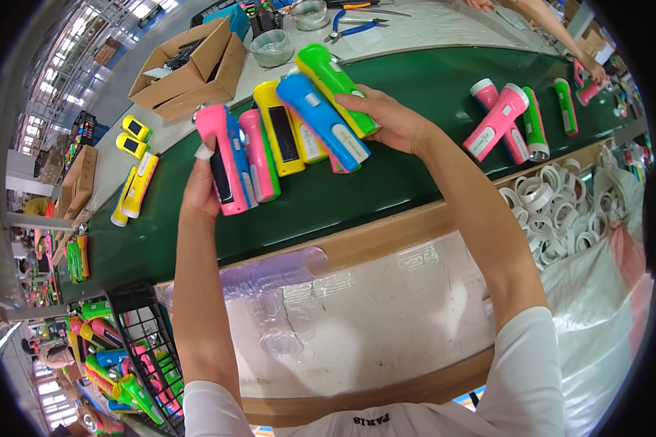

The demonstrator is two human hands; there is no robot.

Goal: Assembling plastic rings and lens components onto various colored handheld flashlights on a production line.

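Note:
Over the green belt (299, 207), my left hand (202, 186) is closed around the outer side of a pink flashlight (224, 164) with a dark panel. My right hand (390, 120) grips a green flashlight (332, 80), its thumb lying along the body. Between my hands, several more flashlights stand side by side in a row: a pink-and-green flashlight (261, 156), a yellow flashlight (278, 127) with a dark panel and a blue flashlight (321, 116), tilted against the green one. Others behind these are partly covered. A small whitish piece (205, 151) shows at my left fingertips.
Yellow flashlights (140, 186) lie left on the belt; pink flashlights (497, 122) and green ones lie right. Behind are an open cardboard box (186, 73) and blue-handled pliers (353, 29). A black crate (142, 328), a clear plastic stack (277, 273) and white rings (554, 211) are nearer. Another person's hand (594, 69) reaches in.

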